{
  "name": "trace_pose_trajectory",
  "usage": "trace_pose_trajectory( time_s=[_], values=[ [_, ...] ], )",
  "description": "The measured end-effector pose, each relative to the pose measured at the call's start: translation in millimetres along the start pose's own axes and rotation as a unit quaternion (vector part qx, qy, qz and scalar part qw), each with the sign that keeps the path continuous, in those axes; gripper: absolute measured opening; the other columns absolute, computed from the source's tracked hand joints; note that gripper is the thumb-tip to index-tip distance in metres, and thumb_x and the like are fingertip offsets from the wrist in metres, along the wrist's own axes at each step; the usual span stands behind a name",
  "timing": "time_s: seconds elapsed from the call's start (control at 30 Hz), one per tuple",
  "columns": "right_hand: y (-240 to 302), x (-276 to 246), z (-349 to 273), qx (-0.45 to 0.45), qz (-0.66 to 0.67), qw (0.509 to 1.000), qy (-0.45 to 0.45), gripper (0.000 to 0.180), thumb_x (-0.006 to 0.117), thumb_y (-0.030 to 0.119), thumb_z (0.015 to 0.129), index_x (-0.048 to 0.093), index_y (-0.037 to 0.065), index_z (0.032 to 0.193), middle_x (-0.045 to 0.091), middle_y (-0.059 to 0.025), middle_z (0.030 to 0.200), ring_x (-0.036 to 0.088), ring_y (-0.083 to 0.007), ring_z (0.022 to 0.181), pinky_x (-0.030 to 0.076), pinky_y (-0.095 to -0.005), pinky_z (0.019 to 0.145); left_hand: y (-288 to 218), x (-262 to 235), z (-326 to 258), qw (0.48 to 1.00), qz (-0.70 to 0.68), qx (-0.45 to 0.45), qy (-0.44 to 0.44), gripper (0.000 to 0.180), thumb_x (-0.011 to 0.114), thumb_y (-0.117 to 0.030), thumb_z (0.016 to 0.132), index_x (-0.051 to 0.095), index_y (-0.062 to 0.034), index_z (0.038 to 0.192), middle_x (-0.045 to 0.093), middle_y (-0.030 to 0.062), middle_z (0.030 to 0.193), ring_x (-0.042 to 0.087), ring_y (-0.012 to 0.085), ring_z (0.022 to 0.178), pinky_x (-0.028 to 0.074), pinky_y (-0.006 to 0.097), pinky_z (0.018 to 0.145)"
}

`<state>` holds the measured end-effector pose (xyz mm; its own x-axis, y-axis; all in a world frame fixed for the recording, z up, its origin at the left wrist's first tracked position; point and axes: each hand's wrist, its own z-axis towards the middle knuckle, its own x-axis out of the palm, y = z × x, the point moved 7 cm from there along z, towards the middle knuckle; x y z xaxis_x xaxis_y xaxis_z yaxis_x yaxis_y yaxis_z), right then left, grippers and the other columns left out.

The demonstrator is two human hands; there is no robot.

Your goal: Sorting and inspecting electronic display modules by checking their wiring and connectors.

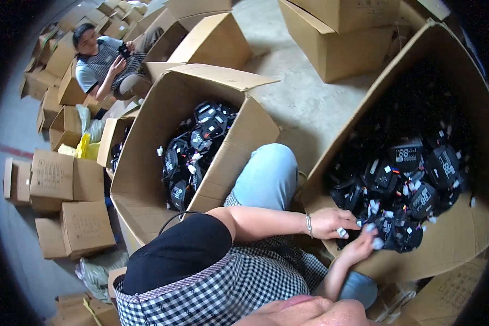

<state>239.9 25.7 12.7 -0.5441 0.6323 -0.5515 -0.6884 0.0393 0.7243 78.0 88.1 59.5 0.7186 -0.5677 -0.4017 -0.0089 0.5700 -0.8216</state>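
At the near edge of the large carton on the right, my two hands come together at a black digital display unit (351, 236), mostly hidden by fingers. My left hand (331, 223), a silver bracelet on its wrist, reaches in from the left with fingers curled onto the unit. From below, my right hand (359, 247) closes on its other side; white coverings show on fingertips of both. Right beside them lies a heap of black display units (407, 200) with pale digit markings, coloured wires and white plugs.
The large carton (445, 255) holds that heap. Left of my knee, another open carton (141, 157) contains more such units. Closed cartons (348, 49) stand ahead on the concrete floor (304, 103). A co-worker (111, 68) sits at the far left holding a black part, among stacked boxes (87, 228).
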Motion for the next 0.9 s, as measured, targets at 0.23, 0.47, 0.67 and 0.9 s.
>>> trace_pose_trajectory(
  time_s=[0.23, 0.47, 0.67, 0.9],
  values=[
    [27, 24, -72, -0.002, -0.098, 0.964, 0.247, 0.022, 0.048, 0.001, 0.086, 0.061, -0.01, 0.101, 0.06, -0.029, 0.107, 0.058, -0.0431, 0.097, 0.045, -0.05, 0.087, -7, 19, -9, 0.987, 0.053, 0.058, 0.138, 0.03, 0.064, -0.024, 0.084, 0.064, -0.0117, 0.111, 0.064, 0.0044, 0.115, 0.058, 0.0306, 0.102, 0.047, 0.042, 0.083],
    [42, -46, -70, 0.168, 0.038, 0.954, 0.244, 0.02, 0.049, 0.011, 0.096, 0.062, -0.005, 0.097, 0.067, -0.0165, 0.089, 0.065, -0.0295, 0.077, 0.052, -0.0394, 0.069, 31, 45, -22, 0.966, -0.214, -0.105, 0.105, 0.022, 0.067, -0.025, 0.089, 0.065, -0.006, 0.099, 0.067, 0.0108, 0.086, 0.064, 0.0248, 0.079, 0.05, 0.037, 0.07],
    [69, -51, -37, 0.001, -0.176, 0.949, 0.26, 0.013, 0.057, 0.017, 0.091, 0.066, 0.009, 0.092, 0.067, -0.0136, 0.082, 0.064, -0.0366, 0.068, 0.05, -0.0472, 0.061, 28, 35, -29, 0.954, -0.165, -0.169, 0.185, 0.02, 0.067, -0.022, 0.091, 0.068, -0.0069, 0.104, 0.065, 0.0059, 0.089, 0.061, 0.0148, 0.084, 0.049, 0.03, 0.076],
    [61, -36, -42, 0.053, -0.182, 0.878, 0.44, 0.012, 0.057, 0.018, 0.088, 0.066, 0.01, 0.087, 0.066, -0.0154, 0.08, 0.064, -0.0365, 0.072, 0.05, -0.0485, 0.064, 34, 48, -38, 0.906, -0.178, -0.219, 0.315, 0.028, 0.068, -0.029, 0.089, 0.068, -0.0058, 0.105, 0.066, 0.0061, 0.089, 0.06, 0.0163, 0.084, 0.048, 0.03, 0.075]
  ],
)
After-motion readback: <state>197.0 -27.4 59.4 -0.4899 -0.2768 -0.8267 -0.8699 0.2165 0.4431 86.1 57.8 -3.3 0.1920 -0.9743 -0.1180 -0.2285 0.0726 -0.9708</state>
